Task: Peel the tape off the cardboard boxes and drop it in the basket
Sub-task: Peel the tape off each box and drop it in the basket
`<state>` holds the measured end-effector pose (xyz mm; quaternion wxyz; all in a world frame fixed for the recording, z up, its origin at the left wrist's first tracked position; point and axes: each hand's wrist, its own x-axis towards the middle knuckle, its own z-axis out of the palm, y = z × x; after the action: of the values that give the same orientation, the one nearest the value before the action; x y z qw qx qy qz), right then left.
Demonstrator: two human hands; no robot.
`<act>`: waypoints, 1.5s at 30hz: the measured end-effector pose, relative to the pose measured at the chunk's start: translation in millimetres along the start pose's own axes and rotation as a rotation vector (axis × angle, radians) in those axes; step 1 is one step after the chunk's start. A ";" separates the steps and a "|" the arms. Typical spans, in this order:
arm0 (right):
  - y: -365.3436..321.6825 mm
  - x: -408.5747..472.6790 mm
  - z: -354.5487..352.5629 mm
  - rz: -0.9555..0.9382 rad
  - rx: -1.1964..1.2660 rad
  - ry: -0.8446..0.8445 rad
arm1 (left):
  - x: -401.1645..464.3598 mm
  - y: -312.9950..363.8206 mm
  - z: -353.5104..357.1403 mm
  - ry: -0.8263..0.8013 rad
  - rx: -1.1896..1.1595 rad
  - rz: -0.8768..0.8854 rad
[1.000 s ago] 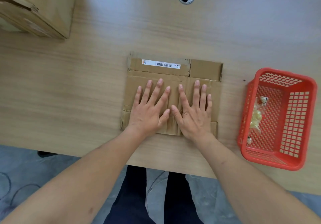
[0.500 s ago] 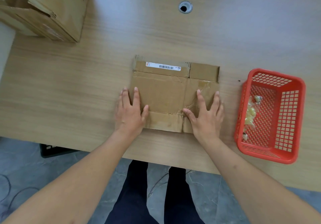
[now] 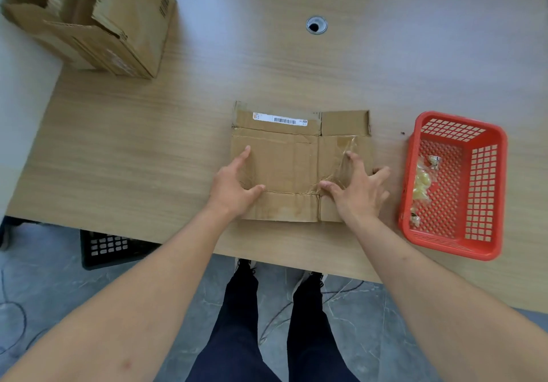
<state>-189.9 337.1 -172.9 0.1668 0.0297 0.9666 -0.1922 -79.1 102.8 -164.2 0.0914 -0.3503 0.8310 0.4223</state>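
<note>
Flattened cardboard box [image 3: 284, 156] lay mid-frame on our pale woodgrain worktop [image 3: 133, 144].
Our left hand [image 3: 234, 186] and right hand [image 3: 358, 192] rested on it, fingers spread, grip released; glossy tape [image 3: 344, 156] crinkled beneath the right; red lattice basket [image 3: 489, 203] at right.

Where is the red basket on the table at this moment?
In the head view, the red basket stands on the right side of the table, just right of the flattened cardboard box and the right hand.
</note>
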 end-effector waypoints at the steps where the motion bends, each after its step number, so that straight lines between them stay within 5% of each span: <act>1: -0.7 -0.6 -5.0 -0.038 0.026 -0.019 | -1.0 -1.4 -4.6 -0.022 -0.019 0.013; 11: 9.1 -15.1 -78.8 -0.273 0.288 -0.145 | -32.2 25.9 -44.5 0.082 -0.176 0.083; 27: 19.6 -124.4 -204.9 -0.200 0.338 0.368 | -92.7 145.5 -108.6 0.054 0.177 0.528; 45: 260.4 -241.2 -282.9 0.194 0.321 0.648 | -226.5 270.4 95.2 -0.258 0.289 0.813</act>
<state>-18.8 687.3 59.8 -0.1369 0.2064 0.9196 -0.3050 -104.0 397.7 50.1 0.0689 0.0765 0.9334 0.3439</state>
